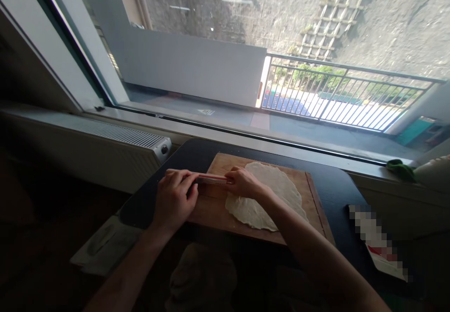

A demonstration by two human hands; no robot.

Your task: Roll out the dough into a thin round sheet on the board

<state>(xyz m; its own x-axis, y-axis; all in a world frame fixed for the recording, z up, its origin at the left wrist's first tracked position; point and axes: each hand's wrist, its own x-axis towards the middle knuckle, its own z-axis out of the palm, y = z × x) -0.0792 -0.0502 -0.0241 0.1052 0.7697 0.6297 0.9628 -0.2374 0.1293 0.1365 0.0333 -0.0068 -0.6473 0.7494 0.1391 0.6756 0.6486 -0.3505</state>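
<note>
A rolled-out sheet of dough (267,194), pale and unevenly rounded, lies flat on a wooden board (218,164). Between my hands stretches a slim, straight, shiny reddish object (213,178), whose exact kind I cannot make out. My left hand (176,197) has its fingers closed around the left end, by the board's left edge. Gripping the other end is my right hand (244,183), over the left part of the dough. Both ends of the slim object are hidden in my fingers, and my right forearm covers part of the dough.
The board rests on a dark table (328,185) by a large window. A radiator (137,140) stands at the left. A blurred-out flat item (378,241) lies at the table's right. Some green cloth (401,169) is on the sill.
</note>
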